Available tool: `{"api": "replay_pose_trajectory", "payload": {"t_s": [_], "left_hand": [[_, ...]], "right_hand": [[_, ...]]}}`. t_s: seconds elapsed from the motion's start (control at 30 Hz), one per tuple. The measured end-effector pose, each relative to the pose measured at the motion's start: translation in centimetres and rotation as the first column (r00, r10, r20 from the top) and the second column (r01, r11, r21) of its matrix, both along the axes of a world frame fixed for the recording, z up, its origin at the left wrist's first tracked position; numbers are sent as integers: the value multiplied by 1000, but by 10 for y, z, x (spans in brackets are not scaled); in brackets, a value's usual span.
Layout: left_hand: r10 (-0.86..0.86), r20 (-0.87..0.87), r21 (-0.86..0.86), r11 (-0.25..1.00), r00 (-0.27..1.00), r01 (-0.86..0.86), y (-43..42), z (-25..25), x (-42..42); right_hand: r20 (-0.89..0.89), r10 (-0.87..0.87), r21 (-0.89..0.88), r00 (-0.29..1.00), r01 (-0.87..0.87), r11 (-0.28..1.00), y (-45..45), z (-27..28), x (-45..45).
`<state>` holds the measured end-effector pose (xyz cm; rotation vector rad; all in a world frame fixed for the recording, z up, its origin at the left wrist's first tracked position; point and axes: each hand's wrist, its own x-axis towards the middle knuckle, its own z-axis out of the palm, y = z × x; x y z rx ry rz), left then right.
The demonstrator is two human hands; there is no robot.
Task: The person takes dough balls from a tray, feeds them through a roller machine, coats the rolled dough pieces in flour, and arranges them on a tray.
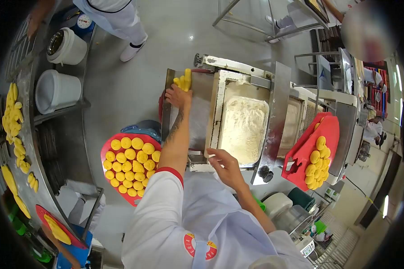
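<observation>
I judge upper-centre yellow dough rolls (187, 80) soft, best cradled mid-length; left hand (180, 96) touches them, grip unclear; right hand (229, 167) loosely unfurled.

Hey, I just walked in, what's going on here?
The person's left hand touches yellow pieces at the far end of a metal surface. The right hand, loosely open and apparently empty, is near the pale powder. Yellow rounds sit on a red board to the left, yellow lumps on a second red board to the right.
</observation>
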<state>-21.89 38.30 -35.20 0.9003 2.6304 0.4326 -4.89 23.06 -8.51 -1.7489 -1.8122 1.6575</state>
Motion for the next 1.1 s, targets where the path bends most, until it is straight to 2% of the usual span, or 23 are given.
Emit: {"api": "replay_pose_trajectory", "payload": {"t_s": [0.03, 0.13, 0.17, 0.23, 0.27, 0.3, 0.33, 0.37, 0.4, 0.47, 0.53, 0.57, 0.6, 0.63, 0.67, 0.7, 0.77, 0.8, 0.87, 0.97, 1.0, 1.07, 1.1], "left_hand": [[-19, -45, 36, 999, 999, 21, 0, -2, -1], [-126, 283, 156, 984, 951, 84, -5, -40, -6], [10, 461, 184, 977, 887, -106, -5, -43, -10], [212, 767, 121, 879, 605, -461, -8, -31, -18], [138, 794, 137, 909, 592, -394, -19, -17, -25], [25, 791, 195, 937, 611, -291, -34, 43, -27], [-87, 742, 295, 933, 665, -207, -52, 50, -26], [-83, 841, 249, 937, 534, -247, -72, 93, -17], [-190, 808, 304, 945, 558, -119, -91, 124, -6], [-501, 758, 522, 850, 418, 71, -133, 179, 19], [-679, 563, 579, 731, 471, 361, -155, 229, 54], [-776, 394, 599, 623, 492, 503, -167, 243, 66], [-778, 426, 610, 624, 462, 489, -174, 249, 70], [-777, 457, 621, 627, 433, 470, -175, 250, 74], [-772, 490, 630, 634, 404, 448, -177, 253, 78], [-706, 523, 585, 704, 477, 402, -179, 277, 85], [-567, 571, 489, 816, 594, 309, -172, 345, 95], [-513, 550, 491, 837, 659, 241, -165, 360, 96], [-378, 528, 493, 865, 760, 88, -163, 377, 104], [-472, 47, 686, 656, 880, 315, -154, 360, 116], [-445, -200, 589, 657, 873, 470, -152, 354, 131], [-719, -63, 201, 671, 693, 714, -152, 269, 141], [-813, 65, 65, 582, 579, 810, -162, 227, 148]], "right_hand": [[15, -23, -31, 1000, 24, 999, 0, -2, 8], [-19, -52, -60, 998, 51, 997, 6, -3, 18], [-41, -57, -58, 998, 55, 997, 10, -3, 22], [-137, -120, -82, 983, 110, 991, 20, -10, 24], [-185, -160, -99, 969, 144, 985, 25, -14, 23], [-200, -238, -112, 950, 219, 969, 28, -20, 23], [-215, -323, -128, 922, 302, 945, 31, -27, 20], [-230, -411, -151, 882, 385, 911, 30, -30, 19], [-217, -457, -210, 863, 416, 885, 26, -27, 19], [-214, -514, -322, 831, 437, 840, 26, -19, 17], [-226, -506, -311, 833, 430, 847, 21, -7, 32], [-230, -495, -311, 838, 418, 854, 15, -3, 41], [-355, -603, -409, 715, 462, 787, 6, -6, 57], [-400, -626, -414, 670, 477, 775, 3, -11, 73], [-432, -576, -331, 694, 472, 817, 4, -15, 90], [-549, -527, -235, 649, 486, 842, 11, -16, 103], [-466, -381, 64, 798, 460, 886, 41, 24, 128], [-395, -302, 283, 867, 428, 859, 57, 47, 140], [-270, -294, 489, 917, 394, 778, 71, 104, 156], [-160, -115, 875, 980, 195, 444, 83, 88, 172], [-57, -69, 929, 996, 78, 361, 79, 70, 176], [426, 97, 699, 900, -395, 596, 58, -10, 183], [585, 434, 215, 685, -647, 732, 47, -32, 181]]}}
